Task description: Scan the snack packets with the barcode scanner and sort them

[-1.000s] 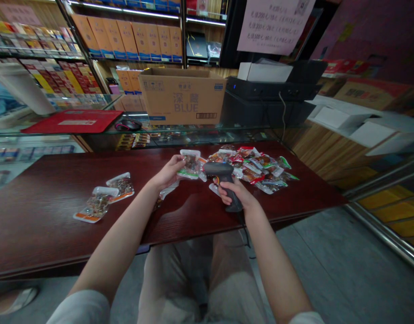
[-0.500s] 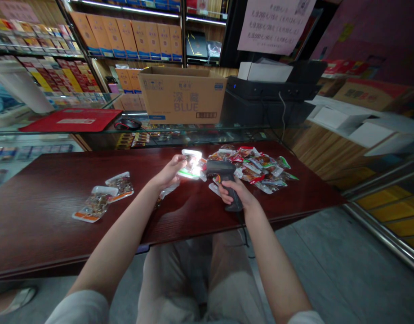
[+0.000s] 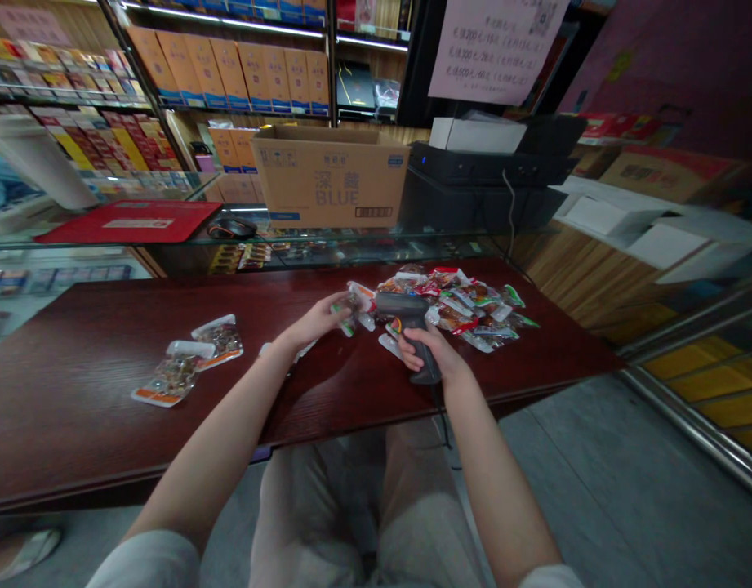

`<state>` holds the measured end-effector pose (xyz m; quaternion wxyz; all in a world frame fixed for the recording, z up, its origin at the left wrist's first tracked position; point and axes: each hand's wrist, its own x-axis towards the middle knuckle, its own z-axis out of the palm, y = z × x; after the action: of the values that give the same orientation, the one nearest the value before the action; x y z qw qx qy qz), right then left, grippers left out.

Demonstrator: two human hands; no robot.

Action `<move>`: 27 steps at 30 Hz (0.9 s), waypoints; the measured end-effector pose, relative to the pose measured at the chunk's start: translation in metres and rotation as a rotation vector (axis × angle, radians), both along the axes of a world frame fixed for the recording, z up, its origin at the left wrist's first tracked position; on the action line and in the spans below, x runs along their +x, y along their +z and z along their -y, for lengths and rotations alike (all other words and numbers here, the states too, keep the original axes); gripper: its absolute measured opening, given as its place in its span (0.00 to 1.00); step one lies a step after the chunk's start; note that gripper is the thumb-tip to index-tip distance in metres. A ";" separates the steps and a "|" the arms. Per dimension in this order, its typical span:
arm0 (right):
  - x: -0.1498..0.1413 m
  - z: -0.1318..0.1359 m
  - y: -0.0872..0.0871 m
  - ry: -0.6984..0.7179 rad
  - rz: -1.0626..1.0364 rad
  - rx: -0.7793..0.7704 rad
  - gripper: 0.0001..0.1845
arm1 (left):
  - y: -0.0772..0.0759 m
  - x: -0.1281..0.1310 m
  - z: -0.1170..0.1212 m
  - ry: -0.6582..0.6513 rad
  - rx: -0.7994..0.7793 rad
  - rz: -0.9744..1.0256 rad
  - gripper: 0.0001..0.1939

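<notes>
My right hand [image 3: 425, 347] is wrapped round the grip of a black barcode scanner [image 3: 406, 309], whose head points left. Just left of the scanner, my left hand [image 3: 320, 318] has its fingers closed on a small clear snack packet [image 3: 346, 317] with a green edge, partly covered by the fingers. Behind that packet lies another packet with a white and red edge [image 3: 364, 300]. To the right, a pile of snack packets [image 3: 473, 306] is heaped on the dark red table [image 3: 344, 392]. Two packets with orange edges [image 3: 180, 371] lie apart on the left. Another is half hidden under my left forearm.
A cardboard box [image 3: 332, 184] stands on the glass counter behind the table, beside a black printer [image 3: 491, 175]. A computer mouse [image 3: 232, 227] and a red mat [image 3: 131, 220] are further left. The scanner's cable [image 3: 442, 416] hangs over the table's front edge.
The bright light on the packet in my left hand has gone. That packet has turned and sunk slightly, with the hand lower and tilted down. My right hand and the scanner stay nearly still.
</notes>
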<state>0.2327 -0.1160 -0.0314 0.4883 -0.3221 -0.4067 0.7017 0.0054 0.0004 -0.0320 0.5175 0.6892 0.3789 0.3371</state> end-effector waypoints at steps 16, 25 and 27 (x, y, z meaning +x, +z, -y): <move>0.001 0.000 -0.001 -0.027 -0.011 0.011 0.14 | -0.002 -0.004 0.004 0.132 0.593 -0.854 0.23; 0.000 0.000 0.001 -0.032 -0.019 0.022 0.14 | -0.001 -0.003 0.006 0.099 0.593 -0.909 0.22; 0.000 0.000 0.001 -0.037 -0.018 0.021 0.14 | -0.001 -0.002 0.006 0.095 0.599 -0.912 0.22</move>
<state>0.2326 -0.1162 -0.0301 0.5081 -0.3180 -0.4038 0.6911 0.0031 -0.0053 -0.0331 0.0661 0.8648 0.4830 0.1201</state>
